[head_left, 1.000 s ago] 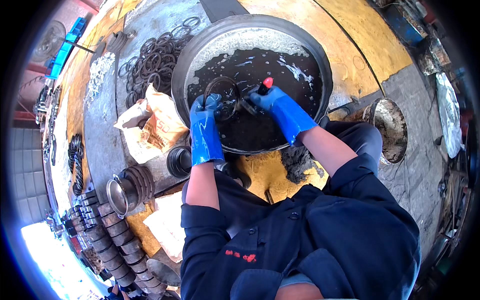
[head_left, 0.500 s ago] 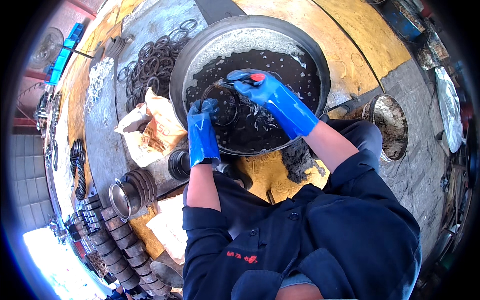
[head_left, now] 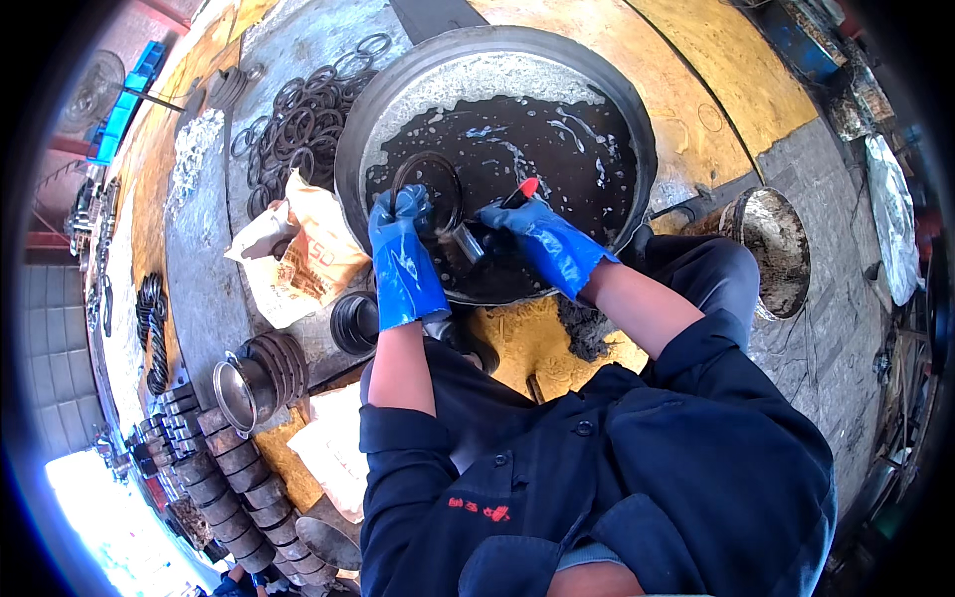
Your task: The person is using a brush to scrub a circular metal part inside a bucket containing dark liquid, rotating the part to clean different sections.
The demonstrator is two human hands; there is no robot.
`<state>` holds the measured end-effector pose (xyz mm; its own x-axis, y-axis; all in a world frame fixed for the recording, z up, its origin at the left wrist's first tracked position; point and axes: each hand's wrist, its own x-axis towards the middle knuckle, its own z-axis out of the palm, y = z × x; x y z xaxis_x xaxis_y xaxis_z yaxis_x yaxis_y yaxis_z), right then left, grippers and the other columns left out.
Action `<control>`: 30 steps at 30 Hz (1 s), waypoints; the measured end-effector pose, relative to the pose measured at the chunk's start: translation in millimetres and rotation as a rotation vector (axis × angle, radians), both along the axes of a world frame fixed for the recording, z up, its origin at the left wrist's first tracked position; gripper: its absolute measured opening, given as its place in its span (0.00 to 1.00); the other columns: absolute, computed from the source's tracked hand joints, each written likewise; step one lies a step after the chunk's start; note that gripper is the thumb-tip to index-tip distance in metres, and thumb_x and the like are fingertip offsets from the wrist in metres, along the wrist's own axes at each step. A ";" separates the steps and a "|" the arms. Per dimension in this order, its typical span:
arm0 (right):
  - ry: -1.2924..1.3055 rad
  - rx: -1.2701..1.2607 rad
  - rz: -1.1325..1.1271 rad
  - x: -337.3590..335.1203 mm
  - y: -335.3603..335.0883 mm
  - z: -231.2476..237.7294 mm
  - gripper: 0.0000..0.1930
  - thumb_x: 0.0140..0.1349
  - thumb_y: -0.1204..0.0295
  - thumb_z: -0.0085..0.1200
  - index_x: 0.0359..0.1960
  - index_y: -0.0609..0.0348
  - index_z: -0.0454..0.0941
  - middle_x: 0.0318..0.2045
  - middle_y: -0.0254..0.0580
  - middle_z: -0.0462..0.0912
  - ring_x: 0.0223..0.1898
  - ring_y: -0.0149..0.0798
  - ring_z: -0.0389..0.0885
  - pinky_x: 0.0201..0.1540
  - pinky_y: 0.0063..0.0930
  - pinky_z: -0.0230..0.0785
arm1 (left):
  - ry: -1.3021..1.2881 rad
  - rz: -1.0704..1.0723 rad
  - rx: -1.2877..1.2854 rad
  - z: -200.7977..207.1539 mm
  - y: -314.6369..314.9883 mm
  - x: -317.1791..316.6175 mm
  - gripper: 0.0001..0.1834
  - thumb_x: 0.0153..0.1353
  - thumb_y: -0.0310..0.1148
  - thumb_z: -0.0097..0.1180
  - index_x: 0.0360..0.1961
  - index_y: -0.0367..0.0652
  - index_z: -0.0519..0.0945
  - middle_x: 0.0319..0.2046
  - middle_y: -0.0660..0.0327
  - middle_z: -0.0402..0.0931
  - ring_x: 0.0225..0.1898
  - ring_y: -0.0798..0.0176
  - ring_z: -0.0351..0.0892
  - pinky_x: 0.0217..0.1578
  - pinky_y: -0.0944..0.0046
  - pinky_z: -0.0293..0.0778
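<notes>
Both my hands wear blue rubber gloves and work over a big round metal basin (head_left: 637,119) filled with black oily liquid. My left hand (head_left: 401,249) grips a dark metal ring (head_left: 428,187), holding it upright just above the liquid. My right hand (head_left: 542,239) holds a red-handled brush (head_left: 525,189), its lower end pressed against the ring at the near side of the basin. The brush head is hidden between the gloves.
A pile of dark rings (head_left: 298,119) lies on the grey floor left of the basin, next to a torn paper sack (head_left: 308,254). Stacked cylindrical metal parts (head_left: 229,468) line the lower left. A metal bucket (head_left: 771,249) stands at the right.
My right hand has drawn back toward me from the basin's middle to its near side. The left hand has lifted the ring more upright out of the liquid.
</notes>
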<state>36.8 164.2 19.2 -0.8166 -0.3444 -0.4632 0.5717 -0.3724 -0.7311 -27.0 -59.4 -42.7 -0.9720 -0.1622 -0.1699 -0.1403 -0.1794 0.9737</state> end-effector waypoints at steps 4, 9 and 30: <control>0.130 0.149 -0.042 -11.3 30.3 -42.0 0.14 0.67 0.66 0.55 0.50 0.60 0.81 0.41 0.37 0.85 0.39 0.30 0.81 0.43 0.26 0.74 | -0.006 -0.010 -0.016 0.3 12.1 -2.4 0.12 0.67 0.38 0.59 0.45 0.41 0.80 0.40 0.60 0.85 0.33 0.68 0.81 0.31 0.71 0.71; 0.422 0.655 -0.035 -51.2 25.5 -67.8 0.14 0.63 0.66 0.59 0.47 0.58 0.83 0.40 0.37 0.86 0.40 0.30 0.84 0.46 0.27 0.76 | 0.001 -0.081 -0.100 7.6 15.5 1.8 0.13 0.67 0.37 0.59 0.47 0.42 0.80 0.41 0.60 0.85 0.36 0.68 0.81 0.32 0.70 0.71; 0.316 0.647 0.159 -51.3 -10.7 -57.1 0.11 0.61 0.64 0.62 0.42 0.52 0.85 0.35 0.40 0.87 0.32 0.37 0.85 0.39 0.34 0.78 | 0.232 -0.219 -0.294 13.2 31.4 8.2 0.12 0.68 0.35 0.58 0.45 0.37 0.84 0.37 0.64 0.79 0.40 0.71 0.75 0.44 0.68 0.70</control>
